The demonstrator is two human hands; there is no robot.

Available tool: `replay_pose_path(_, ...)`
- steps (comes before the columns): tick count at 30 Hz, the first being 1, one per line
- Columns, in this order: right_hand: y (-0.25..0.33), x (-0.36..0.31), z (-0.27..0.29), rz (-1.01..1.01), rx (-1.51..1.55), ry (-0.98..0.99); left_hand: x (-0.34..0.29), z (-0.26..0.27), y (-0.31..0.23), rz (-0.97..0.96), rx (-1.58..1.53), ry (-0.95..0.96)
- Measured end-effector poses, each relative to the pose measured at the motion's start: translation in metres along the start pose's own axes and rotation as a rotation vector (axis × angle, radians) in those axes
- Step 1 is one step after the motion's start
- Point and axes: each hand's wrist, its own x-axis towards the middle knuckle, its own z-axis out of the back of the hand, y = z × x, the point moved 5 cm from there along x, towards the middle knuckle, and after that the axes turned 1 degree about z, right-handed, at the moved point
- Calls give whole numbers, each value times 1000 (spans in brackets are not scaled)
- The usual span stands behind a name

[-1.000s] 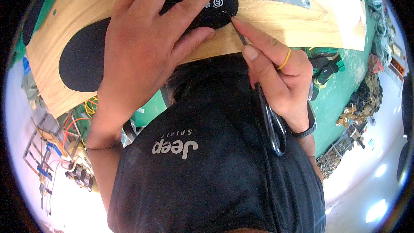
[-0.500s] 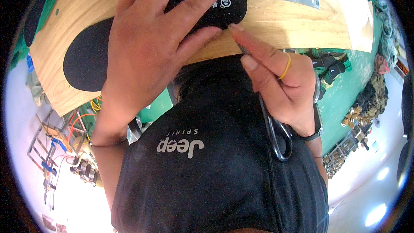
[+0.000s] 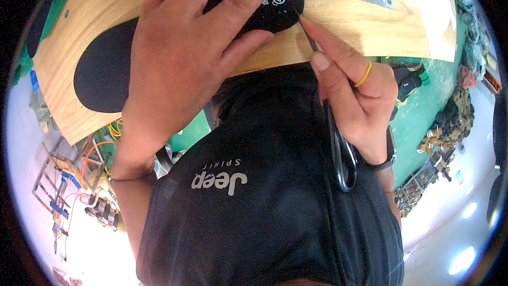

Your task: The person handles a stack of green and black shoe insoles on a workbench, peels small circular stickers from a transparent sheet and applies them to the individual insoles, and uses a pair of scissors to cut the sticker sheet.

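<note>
Pressing hand: the left hand [image 3: 180,63] lies flat with fingers spread over the black insole [image 3: 264,5], pinning it to the wooden board [image 3: 370,26].
Tool hand: the right hand [image 3: 354,90] is closed around a pair of black scissors [image 3: 338,148], thumb and forefinger pinching high on the blades, loops hanging down by the wrist.
Tip: the scissor point sits right at the rounded edge of the insole, beside the small white mark; whether it touches, I cannot tell.
Where the work is: at the near edge of the board, close to the person's chest in the black shirt [image 3: 264,217].
Second piece: another black insole [image 3: 103,74] lies to the left, partly under the left wrist.
Slip risk: the left fingertips are near the point; if the insole skids, I judge the tip could jab them.
Damage risk: pushing too hard could gouge the foam or scratch the board.
Grip risk: pinched blades give little control, so the point might wander.
</note>
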Motion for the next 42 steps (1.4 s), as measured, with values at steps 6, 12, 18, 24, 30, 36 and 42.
replay_pose_path(6,4,-1,-9,56,-5,77,3,4,-1,50,-60,49)
replay_pose_path(12,-1,-3,-2,2,-8,-3,-2,-1,1,13,-26,-26)
replay_pose_path(18,1,0,-2,46,-28,37,-2,-3,2,27,-30,24)
replay_pose_path(24,5,4,-5,86,-52,109,0,1,3,115,-41,35)
replay_pose_path(30,1,8,3,9,-78,36,-5,2,7,147,-128,29)
replay_pose_path(36,5,1,-6,118,-88,146,-4,4,7,157,-171,79)
replay_pose_path(42,-9,-16,47,-26,-135,-375,-4,3,0,41,-104,92)
